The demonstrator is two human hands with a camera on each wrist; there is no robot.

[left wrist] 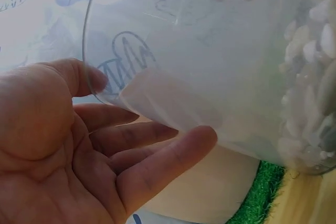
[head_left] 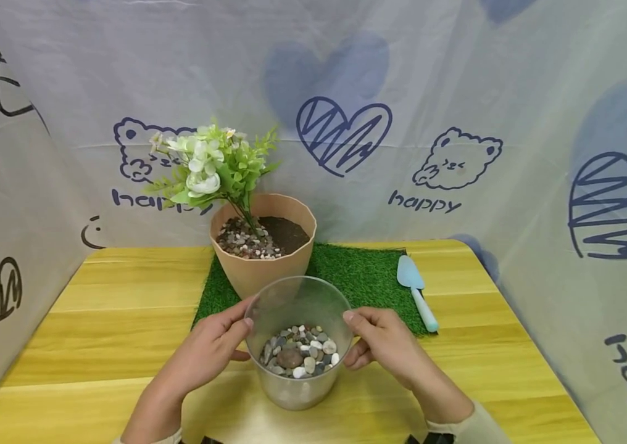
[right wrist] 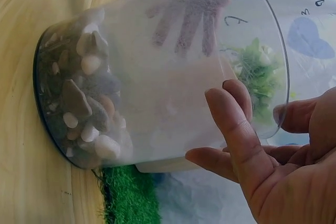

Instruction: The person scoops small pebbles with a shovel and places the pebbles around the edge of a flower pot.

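Observation:
A clear plastic container (head_left: 298,390) stands near the front of the table, its lower part filled with mixed pebbles (head_left: 305,351) in white, grey and brown. My left hand (head_left: 216,345) grips its rim from the left, thumb on the rim and fingers along the outer wall. On the opposite side my right hand (head_left: 382,339) pinches the rim between thumb and fingers. Through the clear wall, the right wrist view shows the left fingers and the pebbles (right wrist: 86,98). In the left wrist view the left thumb (left wrist: 94,80) presses the rim.
Behind the container, a peach flower pot (head_left: 263,271) holds soil, small stones and a white-flowered plant (head_left: 205,166). It stands on a green turf mat (head_left: 355,274). A light blue trowel (head_left: 418,293) lies at the mat's right edge. Printed cloth (head_left: 347,74) hangs behind the wooden table (head_left: 119,308).

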